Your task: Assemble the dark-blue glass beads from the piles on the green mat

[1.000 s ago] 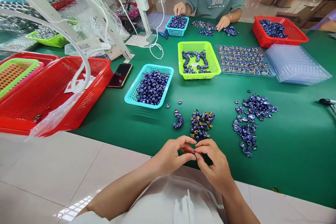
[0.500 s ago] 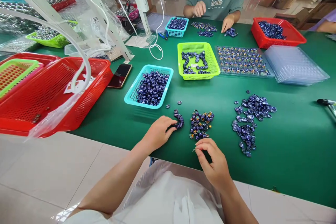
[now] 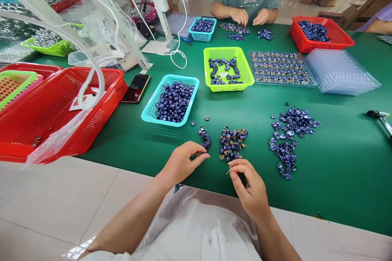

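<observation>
My left hand [image 3: 183, 162] is at the near end of a curved row of dark blue shiny caps [image 3: 206, 138], thumb and forefinger pinched together; whatever is between the fingertips is hidden. In a pinch, my right hand [image 3: 249, 187] holds a small shiny piece [image 3: 228, 172], too small to name, just above the green table. Just beyond that hand lies a cluster of dark blue pieces with orange and gold parts [image 3: 232, 142]. A loose pile of flat dark blue caps [image 3: 298, 122] spreads to its right.
A blue basket of dark blue pieces [image 3: 194, 100] and a lime basket [image 3: 249, 76] stand ahead. Behind are a filled clear tray [image 3: 278, 67], stacked clear trays [image 3: 343, 71] and a red basket [image 3: 343, 43]. A phone [image 3: 136, 88] lies left. Opposite, a co-worker's hands [image 3: 240, 17] handle pieces.
My left hand has drawn slightly back toward me along the curved row, its fingertips now at the row's near end. My right hand still pinches the small piece. The co-worker's hands have come closer together.
</observation>
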`<state>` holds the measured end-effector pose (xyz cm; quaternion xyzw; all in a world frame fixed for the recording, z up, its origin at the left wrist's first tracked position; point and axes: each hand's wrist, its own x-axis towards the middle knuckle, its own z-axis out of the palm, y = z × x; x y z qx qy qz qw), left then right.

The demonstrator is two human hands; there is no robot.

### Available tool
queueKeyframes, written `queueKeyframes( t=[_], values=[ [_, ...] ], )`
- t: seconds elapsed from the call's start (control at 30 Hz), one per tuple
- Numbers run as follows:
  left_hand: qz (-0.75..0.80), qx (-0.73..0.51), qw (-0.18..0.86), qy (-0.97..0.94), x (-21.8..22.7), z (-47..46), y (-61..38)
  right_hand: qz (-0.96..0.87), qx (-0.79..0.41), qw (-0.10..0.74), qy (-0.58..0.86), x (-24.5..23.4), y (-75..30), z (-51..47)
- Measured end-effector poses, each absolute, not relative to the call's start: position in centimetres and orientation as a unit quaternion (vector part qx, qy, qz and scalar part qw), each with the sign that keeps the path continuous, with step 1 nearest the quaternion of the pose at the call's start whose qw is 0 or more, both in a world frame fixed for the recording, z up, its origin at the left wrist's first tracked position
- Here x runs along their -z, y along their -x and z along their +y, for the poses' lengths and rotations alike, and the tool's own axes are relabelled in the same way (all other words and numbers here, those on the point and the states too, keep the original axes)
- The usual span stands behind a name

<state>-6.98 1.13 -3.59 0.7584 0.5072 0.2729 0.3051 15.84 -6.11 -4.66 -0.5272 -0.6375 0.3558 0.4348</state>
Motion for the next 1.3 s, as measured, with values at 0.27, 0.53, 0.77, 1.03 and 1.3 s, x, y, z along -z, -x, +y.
queueKeyframes(
  t=[0.27, 0.53, 0.77, 1.03, 1.3],
  values=[
    [0.460, -0.311, 0.465, -0.690, 2.6, -0.9, 3.0, -0.676, -0.308, 0.470, 0.478, 4.1, -14.6, -6.1],
    [0.473, -0.383, 0.603, -0.516, 3.7, -1.4, 1.5, -0.707, -0.227, 0.500, 0.446, 5.2, -14.9, -6.4],
    [0.424, -0.388, 0.702, -0.420, 3.1, -0.9, 1.6, -0.738, -0.213, 0.486, 0.417, 5.1, -14.9, -6.4],
    [0.412, -0.383, 0.600, -0.570, 3.4, -1.3, 2.1, -0.566, -0.371, 0.513, 0.528, 3.5, -15.3, -6.0],
    [0.332, -0.417, 0.496, -0.685, 3.7, -1.3, 2.0, -0.484, -0.471, 0.471, 0.567, 3.1, -15.2, -5.6]
  ],
)
